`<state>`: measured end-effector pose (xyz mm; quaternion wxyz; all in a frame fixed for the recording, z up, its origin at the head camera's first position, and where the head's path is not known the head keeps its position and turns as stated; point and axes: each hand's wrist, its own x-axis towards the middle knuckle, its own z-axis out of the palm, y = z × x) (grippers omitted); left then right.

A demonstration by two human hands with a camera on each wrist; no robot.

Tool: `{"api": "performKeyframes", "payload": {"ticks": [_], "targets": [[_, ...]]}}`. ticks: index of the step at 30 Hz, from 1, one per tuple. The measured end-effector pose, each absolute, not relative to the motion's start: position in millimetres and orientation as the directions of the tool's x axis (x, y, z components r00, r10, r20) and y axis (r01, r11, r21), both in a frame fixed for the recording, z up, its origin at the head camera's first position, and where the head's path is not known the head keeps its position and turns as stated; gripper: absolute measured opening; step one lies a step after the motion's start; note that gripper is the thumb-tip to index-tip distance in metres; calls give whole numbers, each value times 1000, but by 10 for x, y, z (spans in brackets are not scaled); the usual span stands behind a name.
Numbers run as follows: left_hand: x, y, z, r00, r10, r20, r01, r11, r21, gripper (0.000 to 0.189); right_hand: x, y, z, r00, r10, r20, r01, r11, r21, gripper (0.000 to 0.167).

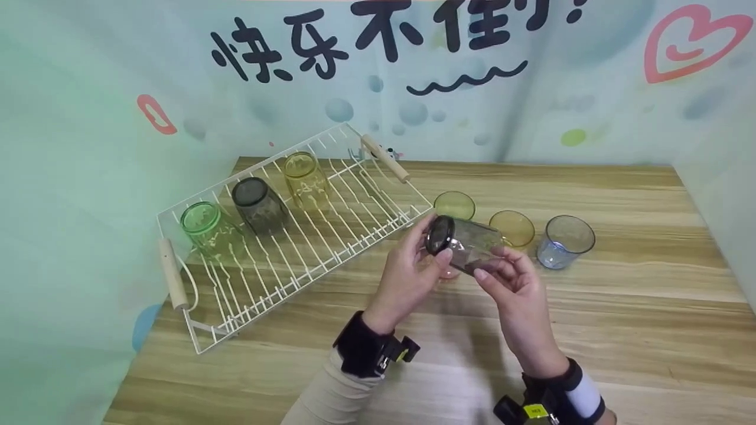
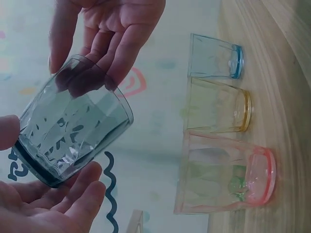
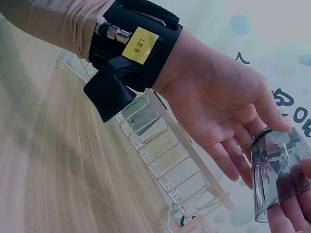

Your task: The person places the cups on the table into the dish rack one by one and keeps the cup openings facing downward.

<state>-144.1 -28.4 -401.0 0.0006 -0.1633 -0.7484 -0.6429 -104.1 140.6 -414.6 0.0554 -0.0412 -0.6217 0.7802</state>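
A grey glass tumbler (image 1: 475,239) is held in the air above the table, lying on its side with its thick base toward the left. My left hand (image 1: 407,277) grips it around the base, thumb on the near side. At the rim, my right hand (image 1: 522,301) pinches the wall, with fingertips inside the mouth in the left wrist view. Just behind and below the hands stand a yellow-green glass (image 1: 455,203), an amber glass (image 1: 514,221) and a blue glass (image 1: 565,242). A pink glass (image 2: 262,179) is mostly hidden in the head view.
To the left stands a white wire rack (image 1: 331,264) with wooden handles (image 1: 171,274). Upside down in it are a green glass (image 1: 207,227), another grey glass (image 1: 260,206) and an amber glass (image 1: 307,180). A printed curtain (image 1: 378,118) hangs behind the wooden table (image 1: 661,271).
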Motion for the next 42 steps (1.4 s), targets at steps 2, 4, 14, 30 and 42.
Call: {"api": "performKeyframes", "payload": {"ticks": [2, 4, 14, 30, 42], "targets": [[-1455, -294, -3980, -943, 242, 227, 267, 151, 952, 68, -1042, 1408, -4150, -993, 118, 2, -28, -216, -976, 36], [-1468, -307, -3956, -937, 246, 248, 296, 179, 938, 67, -1046, 1414, -4153, -995, 100, 0, -22, -214, -977, 37], [-1536, -338, -3843, -910, 275, 309, 385, 288, 877, 62, -1046, 1444, -4143, -998, 67, -14, 4, -147, -989, 27], [-1686, -469, -3594, -909, 251, 332, 412, 420, 809, 63, -1166, 1645, -4194, -996, 87, 14, -12, 25, -1000, 24], [-1892, -646, -3431, -920, 203, 335, 391, 512, 765, 67, -1278, 1958, -4242, -936, 164, 312, -161, 590, -791, 33]]}}
